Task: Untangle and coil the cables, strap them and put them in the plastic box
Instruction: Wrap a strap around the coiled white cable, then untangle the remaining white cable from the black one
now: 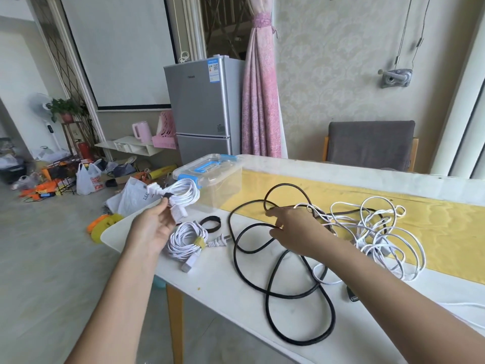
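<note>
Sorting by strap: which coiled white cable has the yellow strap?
The coil lying on the table; the other coil, in the left hand, has a black strap.

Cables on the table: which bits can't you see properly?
Head view only.
1. Thick black cable: its far end is half hidden by the right forearm.
2. Tangled thin white cables: right hand covers part of the knot; one strand leaves the right edge.

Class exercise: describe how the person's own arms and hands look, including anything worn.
Both arms are bare to the frame edge, no sleeves. The left hand and right hand show no gloves, rings, watch or bracelet.
</note>
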Demonstrator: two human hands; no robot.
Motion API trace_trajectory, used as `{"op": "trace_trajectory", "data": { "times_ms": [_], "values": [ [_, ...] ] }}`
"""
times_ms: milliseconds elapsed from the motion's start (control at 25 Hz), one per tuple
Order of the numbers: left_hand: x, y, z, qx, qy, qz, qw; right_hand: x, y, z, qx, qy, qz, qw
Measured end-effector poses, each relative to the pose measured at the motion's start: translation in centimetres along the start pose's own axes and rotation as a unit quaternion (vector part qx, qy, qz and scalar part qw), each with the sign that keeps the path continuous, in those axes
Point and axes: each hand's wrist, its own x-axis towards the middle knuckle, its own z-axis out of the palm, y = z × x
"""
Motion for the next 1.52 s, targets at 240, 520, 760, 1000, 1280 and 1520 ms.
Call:
{"op": "trace_trajectory", "data": {
  "times_ms": [240,520,760,1000,1280,1520],
  "values": [
    [1.5,-1.6,-3.9,0.012,0.052,-0.017,0.998,0.3,1.0,-0.2,-0.018,-0.015,0.02,1.0],
    [3.5,0.2,-7.8,0.513,0.096,0.022,0.853,-2.0,5.6,-3.9,-0.047,0.065,0.029,0.996],
    [-3.6,0.4,-0.3,0.626,-0.057,0.211,0.748,-9.6,12.1,-5.4,0.02,-0.059,-0.008,0.998],
    [-10.9,-8.9,9.3,0.551,-0.381,0.212,0.711,-11.8,14.7,-4.6,-0.041,0.009,0.014,0.999],
    [-13.8,-18.0,19.0,0.63,-0.541,0.234,0.506,-12.9,17.1,-7.5,-0.096,0.048,0.266,0.958],
    [-9.9,-22.8,21.6,0.625,-0.529,0.243,0.52,-13.5,19.6,-7.6,0.018,0.061,0.245,0.967]
  ]
}}
